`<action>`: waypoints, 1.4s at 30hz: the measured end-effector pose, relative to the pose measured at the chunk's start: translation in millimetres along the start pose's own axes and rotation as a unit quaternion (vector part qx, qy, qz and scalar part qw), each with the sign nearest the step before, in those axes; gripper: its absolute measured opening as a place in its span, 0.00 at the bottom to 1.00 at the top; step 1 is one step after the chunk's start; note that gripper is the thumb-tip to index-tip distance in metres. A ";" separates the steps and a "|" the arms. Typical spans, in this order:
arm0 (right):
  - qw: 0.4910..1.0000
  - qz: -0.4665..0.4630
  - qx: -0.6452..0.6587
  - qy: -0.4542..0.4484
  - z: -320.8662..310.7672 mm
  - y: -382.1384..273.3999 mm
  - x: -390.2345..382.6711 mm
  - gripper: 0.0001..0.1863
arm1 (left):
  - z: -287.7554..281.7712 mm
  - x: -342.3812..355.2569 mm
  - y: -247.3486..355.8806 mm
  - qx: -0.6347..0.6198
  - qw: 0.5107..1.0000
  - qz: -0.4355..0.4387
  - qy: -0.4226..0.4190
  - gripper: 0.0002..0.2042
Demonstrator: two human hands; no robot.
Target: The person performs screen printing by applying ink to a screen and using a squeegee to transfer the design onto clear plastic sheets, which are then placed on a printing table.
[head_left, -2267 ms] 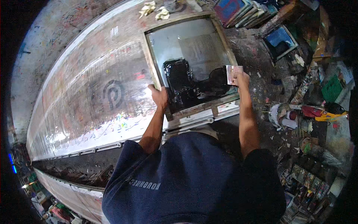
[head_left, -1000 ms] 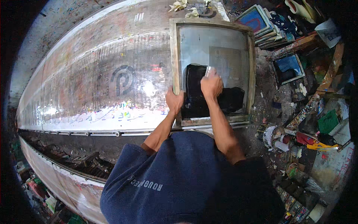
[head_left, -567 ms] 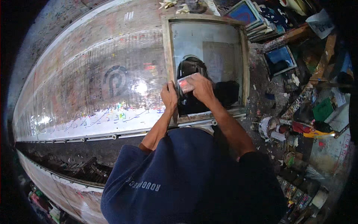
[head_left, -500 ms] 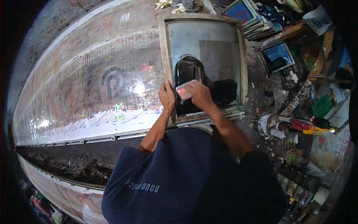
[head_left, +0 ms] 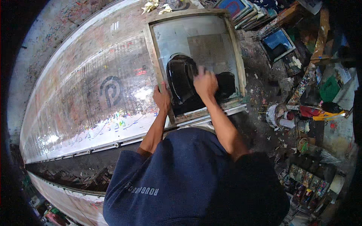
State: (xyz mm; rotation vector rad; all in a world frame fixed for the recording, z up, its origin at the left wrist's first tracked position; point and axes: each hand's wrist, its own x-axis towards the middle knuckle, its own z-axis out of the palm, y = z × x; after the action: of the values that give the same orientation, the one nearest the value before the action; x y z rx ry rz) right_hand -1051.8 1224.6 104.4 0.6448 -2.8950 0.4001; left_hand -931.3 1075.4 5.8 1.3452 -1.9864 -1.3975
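And there, on the right end of a slick-looking, paint-stained table [head_left: 71, 98], lay the wooden-framed screen [head_left: 209, 47], probably stiff but delicate across the mesh and best held by its rails, the left hand [head_left: 162, 98] pinching its left side, the blurred right hand [head_left: 206, 86] curled over black ink [head_left: 181, 81], its grip impossible to tell, while clutter [head_left: 307, 179] crowded the room's right.

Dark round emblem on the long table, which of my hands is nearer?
Left. Your left hand is at the left side of the wooden frame, right of the emblem; your right hand is farther right, over the black coating inside that frame.
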 end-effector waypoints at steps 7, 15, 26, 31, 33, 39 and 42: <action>0.953 -0.276 0.113 -0.056 11.1 31.3 36.8 0.14 | -2.0 -5.1 10.9 -0.003 0.997 0.060 0.051 0.28; 0.944 -0.227 0.184 -0.153 -25.8 91.1 -75.4 0.16 | -4.1 -11.5 25.2 0.007 0.995 0.053 0.088 0.27; 0.970 -0.149 0.190 -0.035 1.5 50.6 -14.0 0.16 | -0.6 -8.3 13.7 0.005 0.997 0.046 0.056 0.29; 0.955 -0.229 0.169 -0.082 -25.1 79.7 -48.2 0.15 | -1.7 -11.1 24.7 -0.023 0.998 0.025 0.051 0.27; 0.989 -0.054 0.115 -0.072 -22.4 67.9 -68.6 0.15 | -1.5 -10.1 26.7 0.016 0.997 0.028 0.066 0.27; 0.922 -0.281 0.163 -0.212 3.8 17.8 -97.7 0.15 | -1.4 -8.4 17.4 0.041 0.998 0.017 0.044 0.27; 0.925 -0.318 0.188 -0.087 -3.9 43.4 -93.9 0.16 | 0.9 -6.2 9.0 0.003 0.999 0.025 0.032 0.26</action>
State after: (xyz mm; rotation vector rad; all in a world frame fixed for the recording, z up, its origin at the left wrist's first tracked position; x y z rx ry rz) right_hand -986.1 1300.6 79.5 1.6824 -2.5520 0.8297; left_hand -933.4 1081.6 14.6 1.3185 -1.9704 -1.3097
